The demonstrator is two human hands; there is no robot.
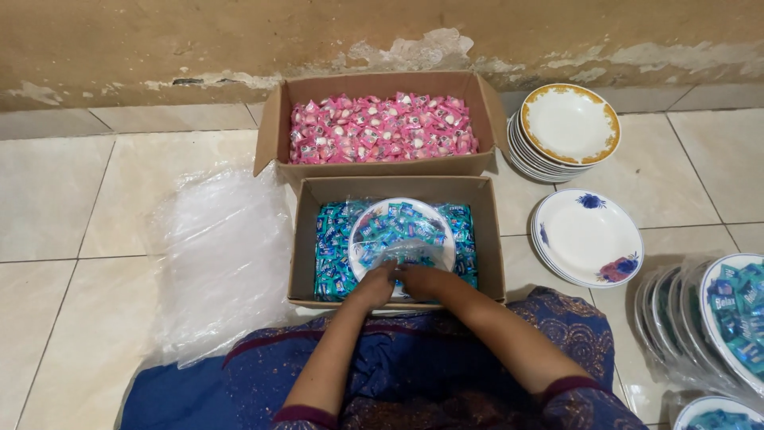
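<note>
A white plate (360,216) heaped with blue wrapped candies (398,226) rests inside a cardboard box (304,239) that holds more blue candies. My left hand (376,284) and my right hand (420,279) meet at the plate's near edge. Both pinch a clear plastic bag (407,253) that lies over the near part of the plate. My forearms reach in from below, over a blue patterned skirt (382,374).
A second cardboard box (274,131) of pink candies stands behind. Clear plastic sheets (219,255) lie at left. A stack of gold-rimmed plates (569,123) and blue-flowered plates (587,237) sit at right. Bagged plates of blue candies (728,318) fill the right edge.
</note>
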